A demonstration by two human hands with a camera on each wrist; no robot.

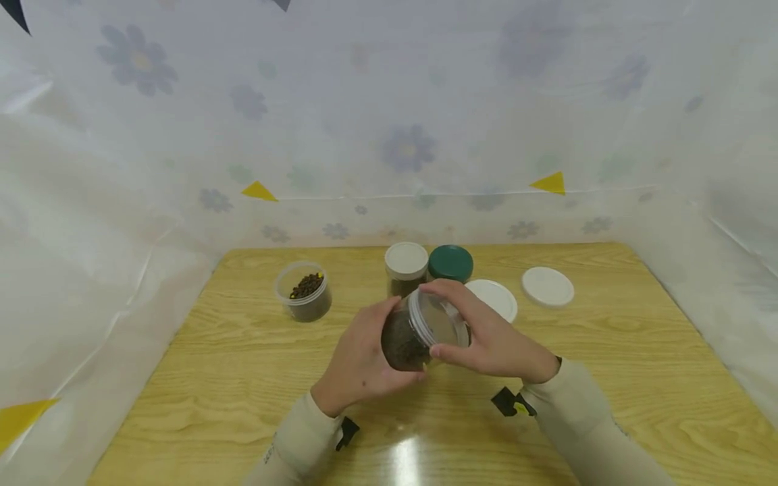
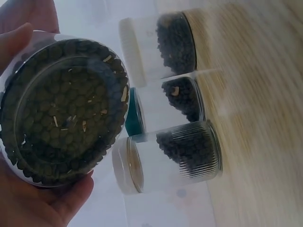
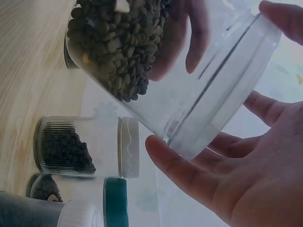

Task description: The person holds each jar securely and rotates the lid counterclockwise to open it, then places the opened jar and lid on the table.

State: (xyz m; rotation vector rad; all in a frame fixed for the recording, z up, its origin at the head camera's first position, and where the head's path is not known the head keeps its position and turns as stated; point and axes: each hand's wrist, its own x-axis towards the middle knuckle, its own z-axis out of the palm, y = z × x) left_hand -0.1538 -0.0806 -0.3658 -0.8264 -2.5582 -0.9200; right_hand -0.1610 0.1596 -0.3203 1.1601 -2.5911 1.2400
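Note:
A clear plastic jar [image 1: 403,337], part filled with small dark beans, is held tilted above the table. My left hand [image 1: 367,354] grips its body, thumb and fingers around the side. Its round base faces the left wrist camera, beans and pale bits showing through. The right hand [image 1: 492,337] holds the jar's clear top end [image 3: 227,80], thumb on one side and fingers on the other. Behind the hands stand a white-lidded jar [image 1: 406,260], a green-lidded jar [image 1: 451,262] and another white-lidded jar [image 1: 495,300], partly hidden by my right hand. All three hold dark beans.
An uncovered clear tub [image 1: 310,307] of dark beans with yellow bits stands at the left of the wooden table [image 1: 231,391]. A loose white lid [image 1: 547,286] lies flat at the right. Flower-patterned sheeting [image 1: 407,148] encloses the back and sides.

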